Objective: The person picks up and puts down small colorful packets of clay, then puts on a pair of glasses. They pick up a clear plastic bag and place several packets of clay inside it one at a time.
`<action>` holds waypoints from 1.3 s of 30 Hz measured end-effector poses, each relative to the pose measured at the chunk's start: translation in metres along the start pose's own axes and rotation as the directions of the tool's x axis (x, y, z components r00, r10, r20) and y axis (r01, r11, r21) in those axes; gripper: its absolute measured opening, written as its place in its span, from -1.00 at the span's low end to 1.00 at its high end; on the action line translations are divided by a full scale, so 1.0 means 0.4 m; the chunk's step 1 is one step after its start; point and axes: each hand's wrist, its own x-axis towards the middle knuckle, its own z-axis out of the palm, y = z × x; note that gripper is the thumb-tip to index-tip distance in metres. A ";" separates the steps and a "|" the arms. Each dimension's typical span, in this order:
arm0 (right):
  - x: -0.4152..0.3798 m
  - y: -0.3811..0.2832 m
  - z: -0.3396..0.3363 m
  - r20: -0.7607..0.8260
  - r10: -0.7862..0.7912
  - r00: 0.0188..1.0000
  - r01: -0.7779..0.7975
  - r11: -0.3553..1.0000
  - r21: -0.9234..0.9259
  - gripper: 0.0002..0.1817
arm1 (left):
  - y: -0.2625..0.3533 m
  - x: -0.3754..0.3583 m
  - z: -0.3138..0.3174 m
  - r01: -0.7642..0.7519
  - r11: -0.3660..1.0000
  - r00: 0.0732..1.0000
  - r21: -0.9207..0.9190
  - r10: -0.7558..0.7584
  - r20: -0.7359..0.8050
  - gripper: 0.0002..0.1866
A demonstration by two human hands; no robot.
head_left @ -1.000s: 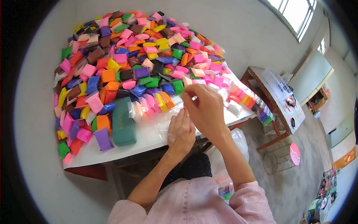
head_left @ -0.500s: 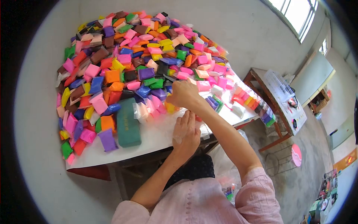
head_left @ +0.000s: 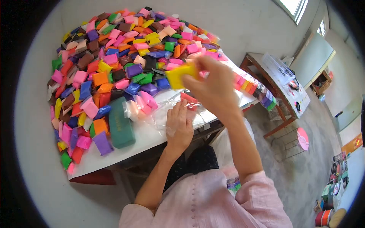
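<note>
My right hand point(head_left: 215, 81), blurred by motion, is raised over the table with a yellow packet point(head_left: 178, 75) pinched in its fingers. Below it and to the left, my left hand point(head_left: 179, 127) rests on a clear plastic bag point(head_left: 157, 117) near the table's front edge, its fingertips at a red packet point(head_left: 189, 99). Whether its fingers grip the bag's film is hard to make out. Pink and pale packets point(head_left: 142, 103) lie to the left of the bag. A green box point(head_left: 121, 123) sits farther left.
A large heap of coloured packets point(head_left: 114, 57) covers much of the white table point(head_left: 150, 141). A row of coloured packets point(head_left: 253, 86) lies at the right. Beyond stand a second table point(head_left: 281, 85) with a clear basket point(head_left: 279, 68) and a pink-topped stool point(head_left: 302, 138).
My right hand has risen from the heap and moved right with the yellow packet. A red packet now shows at my left fingertips. The whole view has shifted slightly.
</note>
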 end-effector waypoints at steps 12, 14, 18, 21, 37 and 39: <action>-0.306 0.190 0.063 0.102 0.362 0.927 -0.356 0.756 0.549 -0.61 | 0.023 0.031 -0.047 0.307 0.900 0.945 -0.311 -0.248 0.213 -0.48; -0.276 0.179 0.082 0.086 0.348 0.934 -0.341 0.790 0.510 -0.60 | 0.000 0.023 -0.030 0.335 0.855 0.941 -0.396 -0.279 0.193 -0.46; -0.254 0.202 0.143 0.049 0.280 0.959 -0.248 0.740 0.626 -0.63 | 0.052 0.050 -0.076 0.496 0.641 0.862 -0.586 -0.446 0.243 -0.42; -0.246 0.181 0.154 0.018 0.274 0.962 -0.245 0.827 0.507 -0.60 | 0.051 0.047 -0.083 0.500 0.709 0.861 -0.497 -0.467 0.199 -0.40; -0.271 0.161 0.252 -0.366 0.046 0.930 -0.035 0.999 0.038 -0.58 | 0.052 -0.013 -0.054 0.163 0.986 0.983 -0.033 -0.165 -0.083 -0.49; -0.268 0.164 0.260 -0.364 0.046 0.930 -0.022 0.997 0.071 -0.65 | 0.049 -0.021 -0.053 0.155 0.988 0.981 -0.025 -0.156 -0.118 -0.54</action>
